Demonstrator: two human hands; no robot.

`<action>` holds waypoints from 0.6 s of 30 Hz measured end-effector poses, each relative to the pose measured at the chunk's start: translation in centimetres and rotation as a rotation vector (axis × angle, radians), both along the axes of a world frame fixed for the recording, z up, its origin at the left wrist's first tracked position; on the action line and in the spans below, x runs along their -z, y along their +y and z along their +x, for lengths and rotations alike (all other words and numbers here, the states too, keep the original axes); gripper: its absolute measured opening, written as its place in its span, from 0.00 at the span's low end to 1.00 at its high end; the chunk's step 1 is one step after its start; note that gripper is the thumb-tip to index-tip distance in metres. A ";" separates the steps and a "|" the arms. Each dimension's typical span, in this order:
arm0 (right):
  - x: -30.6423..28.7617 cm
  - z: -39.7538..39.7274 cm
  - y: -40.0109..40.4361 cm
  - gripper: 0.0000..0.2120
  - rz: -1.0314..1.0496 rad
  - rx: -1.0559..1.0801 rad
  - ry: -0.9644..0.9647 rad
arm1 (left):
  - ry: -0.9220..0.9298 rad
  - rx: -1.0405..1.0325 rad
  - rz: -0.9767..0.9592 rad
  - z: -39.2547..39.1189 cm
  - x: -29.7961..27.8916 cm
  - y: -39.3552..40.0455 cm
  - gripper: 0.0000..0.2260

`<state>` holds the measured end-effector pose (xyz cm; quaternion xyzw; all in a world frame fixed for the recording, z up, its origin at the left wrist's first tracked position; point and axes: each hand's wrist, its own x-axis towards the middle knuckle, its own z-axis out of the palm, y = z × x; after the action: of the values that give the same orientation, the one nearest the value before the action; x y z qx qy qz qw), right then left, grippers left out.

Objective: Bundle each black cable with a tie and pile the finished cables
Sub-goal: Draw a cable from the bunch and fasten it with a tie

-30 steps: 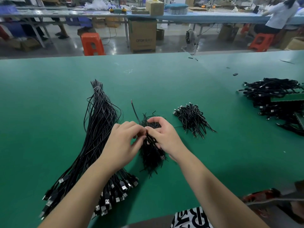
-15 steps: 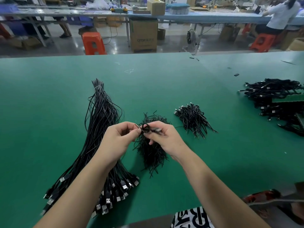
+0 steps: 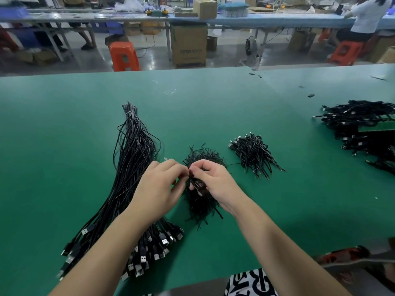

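You hold a small coiled black cable [image 3: 197,183] between your two hands, above the green table [image 3: 213,107]. Your right hand [image 3: 215,184] curls round the coil from the right, thumb and forefinger pinching its top. Your left hand [image 3: 159,186] meets it from the left, fingertips pinched at the same spot; whether they grip the cable or a tie there is too small to tell. Directly under your grip lies the heap of loose black ties [image 3: 203,201]. To the left of your grip, passing under your left forearm, stretches the long sheaf of unbundled cables [image 3: 132,167], plugs toward you. Right of your grip sits the small pile of finished cables [image 3: 254,155]. Well off to the right lies a larger cable heap [image 3: 363,127].
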<state>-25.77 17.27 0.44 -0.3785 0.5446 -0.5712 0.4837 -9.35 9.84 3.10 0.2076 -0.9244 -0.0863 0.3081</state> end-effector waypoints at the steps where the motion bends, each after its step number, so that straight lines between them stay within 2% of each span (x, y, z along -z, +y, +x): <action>1: 0.0 -0.2 0.0 0.08 -0.011 -0.015 -0.055 | 0.036 -0.037 0.120 0.0 0.0 0.1 0.02; 3: -0.2 -0.6 0.2 0.11 -0.044 -0.083 -0.201 | 0.116 -0.117 0.425 0.0 -0.1 -0.2 0.05; 5: -0.3 -0.9 0.4 0.10 -0.110 -0.168 -0.237 | 0.162 -0.151 0.702 -0.1 -0.2 -0.7 0.06; 7: -0.4 -0.9 0.3 0.12 -0.147 -0.166 -0.104 | 0.195 -0.138 0.867 -0.1 -0.4 -0.9 0.06; 10: -0.3 -0.8 -0.1 0.10 -0.109 -0.012 0.094 | 0.204 -0.120 0.967 -0.2 -0.5 -0.7 0.06; 12: -0.1 -0.9 -0.3 0.08 -0.067 0.061 0.144 | 0.202 -0.111 0.934 -0.4 -0.5 -0.5 0.05; 14: 0.0 -1.0 -0.2 0.06 -0.031 0.064 0.155 | 0.196 -0.103 0.810 -0.5 -0.5 -0.3 0.05; 18: 0.0 -0.9 -0.3 0.05 0.007 0.059 0.195 | 0.080 -0.053 0.328 -0.4 -0.5 0.1 0.04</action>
<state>-26.69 16.99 0.45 -0.4142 0.6019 -0.5439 0.4128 -9.77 9.97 3.62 0.2760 -0.8790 -0.2360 0.3089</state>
